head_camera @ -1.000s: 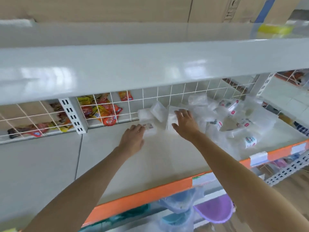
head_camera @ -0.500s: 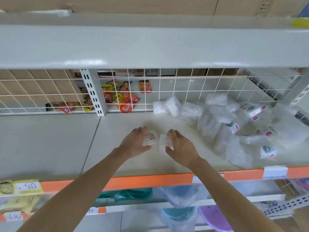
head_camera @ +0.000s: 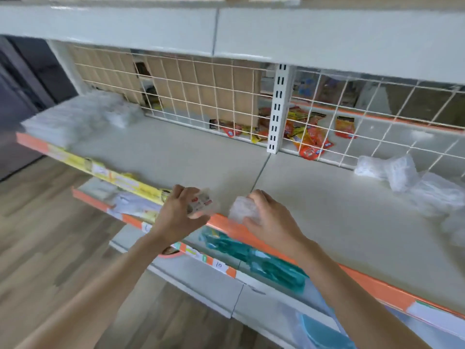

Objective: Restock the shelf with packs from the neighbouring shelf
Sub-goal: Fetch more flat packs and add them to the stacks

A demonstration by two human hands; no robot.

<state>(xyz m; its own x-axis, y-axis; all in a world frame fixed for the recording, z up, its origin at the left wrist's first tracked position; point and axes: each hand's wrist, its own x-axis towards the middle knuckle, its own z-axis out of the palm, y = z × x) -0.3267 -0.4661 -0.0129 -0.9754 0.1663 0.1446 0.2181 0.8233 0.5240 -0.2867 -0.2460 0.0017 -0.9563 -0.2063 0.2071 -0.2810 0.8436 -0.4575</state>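
While both hands hovered over the front edge of the shelf (head_camera: 191, 157), each held one small pack. In the head view, the left hand (head_camera: 176, 217) had its fingers (head_camera: 181, 195) curled round a clear pack with a red-and-white label (head_camera: 201, 202), held just left of the seam (head_camera: 260, 170) that splits the shelf board into two sections. The right hand (head_camera: 270, 217) pinched a second clear pack (head_camera: 241, 210) just right of that seam, above the orange price rail (head_camera: 251, 235) that ran along the shelf's front edge. The two held packs were near each other but apart. Well to the right of the seam, against the white wire grid (head_camera: 226, 102) at the back, lay a loose heap of clear packs (head_camera: 402, 182). Well to the left of the seam, at the far end of the left section, sat a blurred stack of clear packs (head_camera: 83, 114). At the back, directly behind the seam, stood a white slotted upright (head_camera: 278, 109), and behind the grid on either side of it lay red and yellow sachets (head_camera: 309, 139) on the far shelf. Below the seam a lower shelf carried teal items (head_camera: 264, 263), too blurred to identify. Left of it all lay wood-look floor (head_camera: 50, 248).
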